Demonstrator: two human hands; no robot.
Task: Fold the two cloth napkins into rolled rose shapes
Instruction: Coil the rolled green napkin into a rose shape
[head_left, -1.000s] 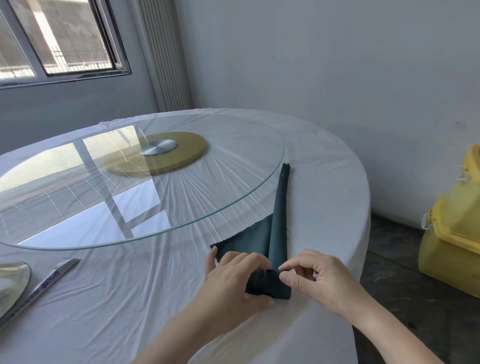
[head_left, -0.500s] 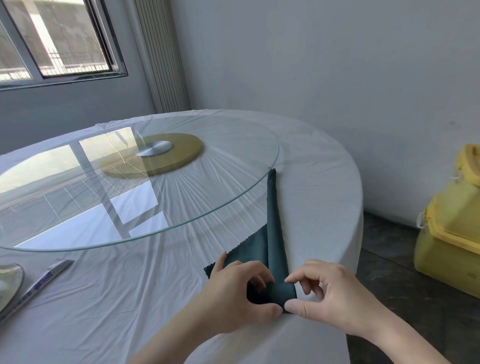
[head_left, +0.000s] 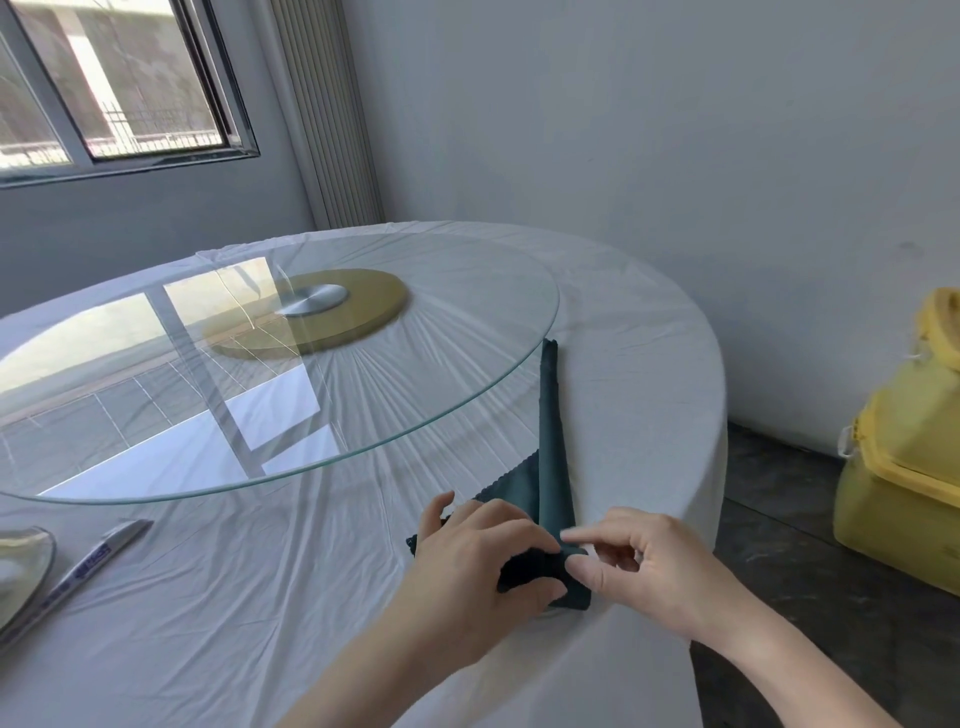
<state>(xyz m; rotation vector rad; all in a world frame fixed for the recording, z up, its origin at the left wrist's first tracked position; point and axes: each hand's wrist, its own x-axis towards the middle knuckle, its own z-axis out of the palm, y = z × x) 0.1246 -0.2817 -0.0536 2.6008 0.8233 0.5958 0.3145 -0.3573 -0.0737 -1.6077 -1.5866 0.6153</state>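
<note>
A: Where is the dark green napkin (head_left: 551, 447)?
B: Near the round table (head_left: 649, 364)'s edge; left hand (head_left: 478, 566) curls around its near end, right hand (head_left: 649, 571) pinches the corner. Roll tightly, with the folded edge level

Pale grey walls (head_left: 675, 130); daylight through window (head_left: 104, 88) upper left; ribbed panel (head_left: 327, 114) in corner. Round white-clothed table (head_left: 649, 322), glass turntable (head_left: 467, 364). Dark floor (head_left: 805, 545); yellow bins (head_left: 904, 467) right.
</note>
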